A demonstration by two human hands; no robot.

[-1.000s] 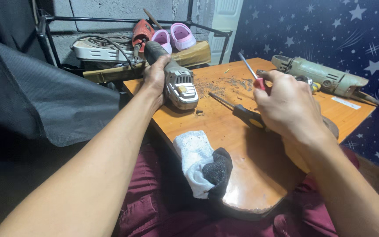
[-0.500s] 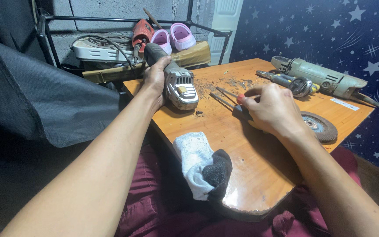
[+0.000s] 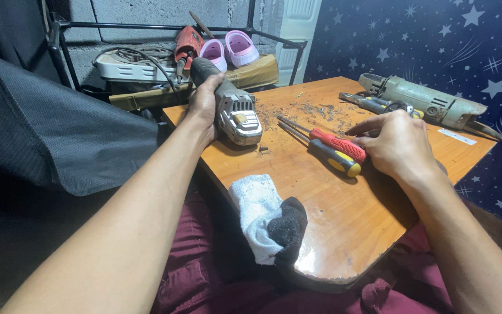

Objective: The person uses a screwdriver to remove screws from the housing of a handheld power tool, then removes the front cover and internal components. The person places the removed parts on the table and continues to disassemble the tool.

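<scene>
My left hand grips the body of a grey angle grinder that lies on the far left of the wooden table. My right hand rests on the table with fingers apart, its fingertips just right of a red-handled screwdriver. A black-and-yellow-handled screwdriver lies alongside the red one. Both shafts point toward the far side. The hand hides whatever lies beneath it.
A larger grey-green grinder and pliers lie at the table's far right. Debris is scattered mid-table. A white and black sock hangs over the near edge. Behind are pink shoes, a red drill and black cloth.
My right hand held the red screwdriver up, lowered it beside the other screwdriver and let go. The round disc seen earlier is now under that hand. The left hand stayed on the grinder.
</scene>
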